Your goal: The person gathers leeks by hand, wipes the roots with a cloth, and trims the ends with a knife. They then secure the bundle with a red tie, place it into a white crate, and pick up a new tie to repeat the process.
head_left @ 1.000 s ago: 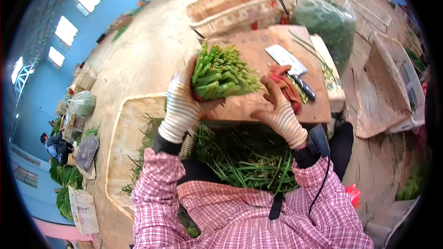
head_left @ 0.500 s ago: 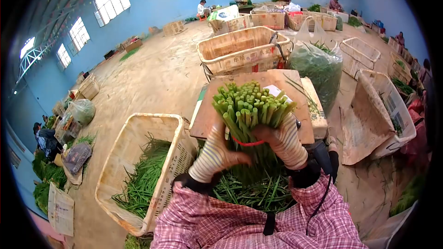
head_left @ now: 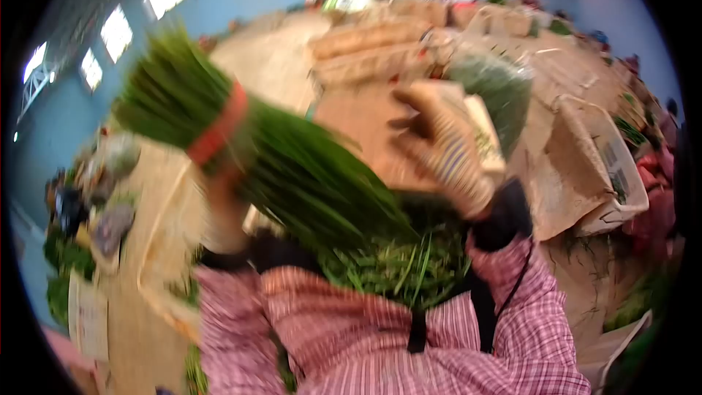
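Observation:
A thick bundle of green chives (head_left: 307,168) lies slantwise in the air, a red band (head_left: 218,123) around it. From below, my left hand (head_left: 225,194) in a striped glove grips the bundle near the band; motion blurs its fingers. Over the wooden board (head_left: 351,121) is my right hand (head_left: 439,139), also in a striped glove, with its fingers apart and nothing in them. Loose green leaves (head_left: 409,267) lie in front of my lap, below the bundle.
To the left stands a crate (head_left: 157,263), partly hidden by the bundle and my arm. Beyond the board are another crate (head_left: 365,66) and a clear bag of greens (head_left: 493,91). A white crate (head_left: 614,168) with a brown sheet stands at right. Several people sit far back.
The bundle has swung left and up from above the board, now showing its leafy side and tilting. My right hand has let go of it. The view is blurred and slightly shifted.

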`<action>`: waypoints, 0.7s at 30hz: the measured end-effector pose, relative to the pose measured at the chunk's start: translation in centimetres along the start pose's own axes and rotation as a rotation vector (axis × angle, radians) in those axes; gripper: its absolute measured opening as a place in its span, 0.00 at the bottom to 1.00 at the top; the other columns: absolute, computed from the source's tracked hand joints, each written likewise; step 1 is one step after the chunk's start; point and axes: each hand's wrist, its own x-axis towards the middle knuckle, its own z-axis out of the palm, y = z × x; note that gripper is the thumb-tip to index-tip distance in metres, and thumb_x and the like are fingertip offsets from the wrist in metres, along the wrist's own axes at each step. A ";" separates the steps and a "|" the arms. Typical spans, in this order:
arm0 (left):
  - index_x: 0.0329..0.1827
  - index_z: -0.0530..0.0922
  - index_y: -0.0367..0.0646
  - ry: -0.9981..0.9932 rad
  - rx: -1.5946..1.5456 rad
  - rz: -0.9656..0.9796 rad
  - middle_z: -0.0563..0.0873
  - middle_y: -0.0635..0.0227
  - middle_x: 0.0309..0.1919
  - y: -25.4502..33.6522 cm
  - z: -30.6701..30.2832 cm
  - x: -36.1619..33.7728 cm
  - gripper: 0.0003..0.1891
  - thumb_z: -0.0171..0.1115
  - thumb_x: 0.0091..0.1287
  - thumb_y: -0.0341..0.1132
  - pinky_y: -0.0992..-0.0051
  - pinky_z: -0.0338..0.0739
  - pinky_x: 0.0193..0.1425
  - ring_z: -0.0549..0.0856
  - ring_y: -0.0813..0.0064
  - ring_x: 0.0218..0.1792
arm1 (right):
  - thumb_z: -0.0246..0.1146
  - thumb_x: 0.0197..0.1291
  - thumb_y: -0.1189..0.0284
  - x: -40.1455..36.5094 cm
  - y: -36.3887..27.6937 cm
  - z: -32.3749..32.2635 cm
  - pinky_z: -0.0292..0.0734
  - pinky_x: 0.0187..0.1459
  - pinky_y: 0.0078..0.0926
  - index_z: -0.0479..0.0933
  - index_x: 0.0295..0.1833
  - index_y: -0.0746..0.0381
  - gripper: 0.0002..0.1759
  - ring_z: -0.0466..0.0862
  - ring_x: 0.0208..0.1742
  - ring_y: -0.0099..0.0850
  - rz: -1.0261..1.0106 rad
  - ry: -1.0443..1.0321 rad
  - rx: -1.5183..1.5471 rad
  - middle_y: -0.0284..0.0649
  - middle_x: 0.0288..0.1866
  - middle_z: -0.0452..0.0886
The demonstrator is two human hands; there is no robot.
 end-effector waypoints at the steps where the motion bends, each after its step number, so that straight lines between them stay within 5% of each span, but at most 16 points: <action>1: 0.70 0.73 0.38 -0.027 0.106 0.077 0.82 0.62 0.63 3.2 -1.5 1.0 0.29 0.67 0.64 0.28 0.68 0.80 0.63 0.82 0.69 0.61 | 0.71 0.64 0.70 -0.5 1.4 0.2 0.82 0.36 0.22 0.78 0.61 0.63 0.22 0.87 0.42 0.28 0.141 -0.028 0.131 0.42 0.48 0.84; 3: 0.72 0.72 0.39 -0.082 0.296 0.161 0.82 0.61 0.63 9.9 -4.8 2.1 0.29 0.66 0.66 0.32 0.68 0.80 0.63 0.82 0.68 0.61 | 0.68 0.69 0.67 -1.6 3.9 0.3 0.78 0.29 0.19 0.83 0.55 0.63 0.14 0.84 0.30 0.22 0.436 -0.028 0.391 0.37 0.37 0.86; 6: 0.70 0.74 0.40 -0.165 0.528 -0.006 0.84 0.59 0.60 19.2 -7.4 -1.7 0.28 0.67 0.67 0.37 0.68 0.85 0.56 0.86 0.68 0.53 | 0.61 0.76 0.60 -4.9 11.6 0.0 0.81 0.39 0.21 0.80 0.61 0.66 0.21 0.88 0.40 0.26 0.477 -0.307 0.313 0.40 0.47 0.88; 8: 0.68 0.76 0.41 -0.199 0.673 -0.241 0.86 0.58 0.57 25.1 -8.5 -4.4 0.28 0.68 0.68 0.41 0.68 0.88 0.51 0.88 0.68 0.48 | 0.56 0.78 0.61 -5.5 15.6 -1.3 0.74 0.54 0.29 0.71 0.70 0.65 0.24 0.80 0.56 0.30 0.527 -0.347 0.574 0.45 0.60 0.79; 10: 0.72 0.73 0.42 -0.373 0.958 -0.510 0.86 0.60 0.58 27.8 -8.7 -7.8 0.31 0.68 0.67 0.42 0.69 0.86 0.55 0.88 0.70 0.50 | 0.48 0.81 0.65 -6.7 21.4 -3.0 0.56 0.74 0.42 0.56 0.80 0.63 0.28 0.60 0.76 0.32 0.850 -0.283 1.128 0.47 0.77 0.62; 11: 0.73 0.71 0.41 -0.230 1.083 -0.656 0.85 0.61 0.59 28.5 -8.6 -10.6 0.33 0.68 0.64 0.37 0.70 0.84 0.58 0.86 0.70 0.53 | 0.44 0.82 0.67 -7.1 22.7 -3.4 0.47 0.84 0.48 0.49 0.84 0.62 0.31 0.51 0.86 0.34 1.001 -0.212 1.386 0.49 0.85 0.54; 14: 0.75 0.70 0.39 0.096 1.210 -1.089 0.80 0.64 0.64 27.8 -9.2 -19.7 0.43 0.71 0.49 0.20 0.73 0.76 0.65 0.79 0.70 0.62 | 0.51 0.80 0.67 -9.3 24.2 -3.0 0.68 0.71 0.34 0.64 0.78 0.63 0.26 0.70 0.76 0.33 0.864 -0.437 0.766 0.47 0.75 0.70; 15: 0.74 0.71 0.38 0.062 1.175 -1.154 0.78 0.66 0.66 28.3 -9.9 -23.8 0.44 0.74 0.47 0.20 0.73 0.76 0.65 0.78 0.70 0.63 | 0.53 0.80 0.68 -9.8 24.6 -3.9 0.74 0.67 0.29 0.69 0.76 0.64 0.24 0.77 0.72 0.33 0.807 -0.512 0.571 0.47 0.72 0.76; 17: 0.74 0.69 0.34 -0.076 1.051 -1.557 0.83 0.59 0.64 27.5 -10.0 -28.7 0.47 0.82 0.48 0.30 0.69 0.71 0.71 0.79 0.69 0.63 | 0.51 0.80 0.70 -10.2 24.9 -4.8 0.73 0.69 0.31 0.69 0.76 0.64 0.23 0.77 0.72 0.34 0.233 -0.811 -0.027 0.46 0.73 0.76; 18: 0.77 0.64 0.31 -0.161 0.929 -1.553 0.78 0.52 0.70 27.2 -12.1 -33.8 0.53 0.83 0.46 0.35 0.69 0.66 0.76 0.75 0.65 0.70 | 0.50 0.80 0.72 -10.1 25.0 -5.0 0.73 0.70 0.31 0.70 0.75 0.64 0.23 0.77 0.72 0.35 -0.082 -0.935 -0.319 0.45 0.73 0.75; 21: 0.78 0.62 0.32 -0.068 0.876 -1.753 0.78 0.53 0.70 28.1 -13.0 -43.9 0.56 0.85 0.45 0.35 0.70 0.66 0.75 0.75 0.66 0.70 | 0.54 0.78 0.74 -11.0 25.7 -4.7 0.74 0.70 0.30 0.70 0.74 0.66 0.22 0.78 0.70 0.35 0.618 -0.833 0.206 0.44 0.73 0.75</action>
